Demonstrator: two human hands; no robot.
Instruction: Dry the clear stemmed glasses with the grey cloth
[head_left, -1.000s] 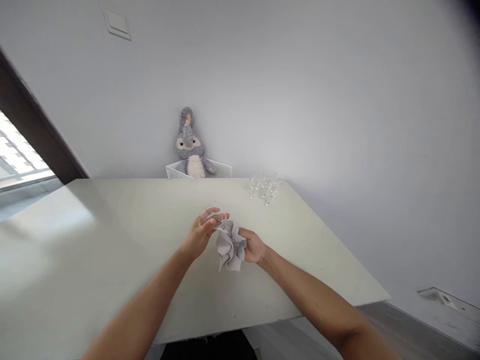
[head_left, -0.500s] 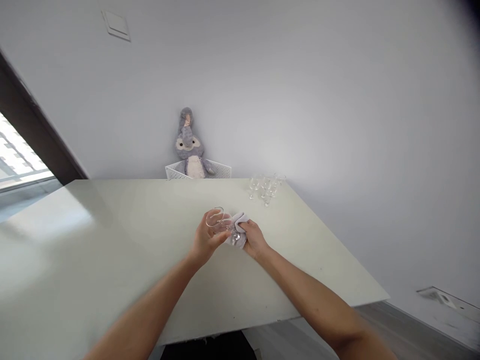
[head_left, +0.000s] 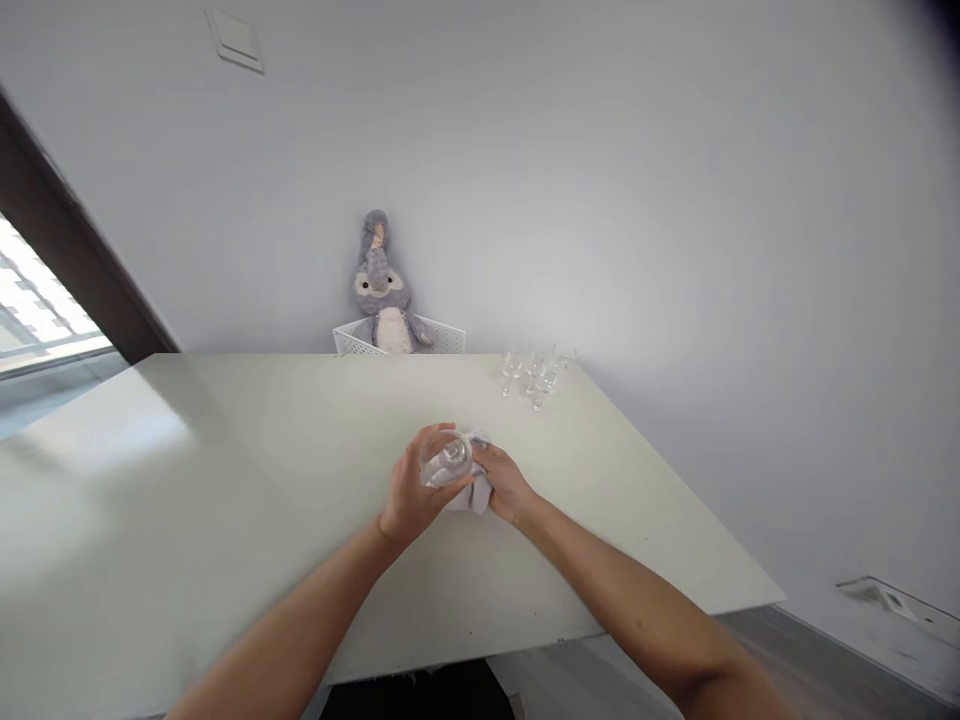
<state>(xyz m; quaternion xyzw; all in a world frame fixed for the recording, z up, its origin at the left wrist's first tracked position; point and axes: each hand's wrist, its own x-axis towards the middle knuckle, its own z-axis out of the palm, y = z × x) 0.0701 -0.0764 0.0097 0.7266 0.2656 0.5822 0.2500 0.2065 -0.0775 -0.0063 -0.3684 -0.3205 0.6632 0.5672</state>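
The left hand (head_left: 416, 490) is curved around a clear glass (head_left: 448, 458), with the thumb on the near side and the fingers on the far side. The mouth of the glass tips up toward the head, so you can look down inside it. The right hand (head_left: 506, 482) is bunched on a pale cloth (head_left: 478, 490), close beside the left hand. The cloth is at the low end of the glass, and it hides that part, so I cannot tell how the right fingers sit under there.

The work on this glass looks partly done, I think. The cloth is on it, both hands are busy with it, and it is not set down yet. I cannot tell how much of it is left.

Under the hands is a big pale bench (head_left: 262, 450). Past the hands and a bit to the right is a small group of glasses (head_left: 534, 375), near the far edge. No hand touches them, and I cannot tell if they are done or waiting.

Farther out, straight past the left hand, a soft gray toy (head_left: 381, 290) sits in a white basket (head_left: 446, 340) by the wall (head_left: 675, 200).
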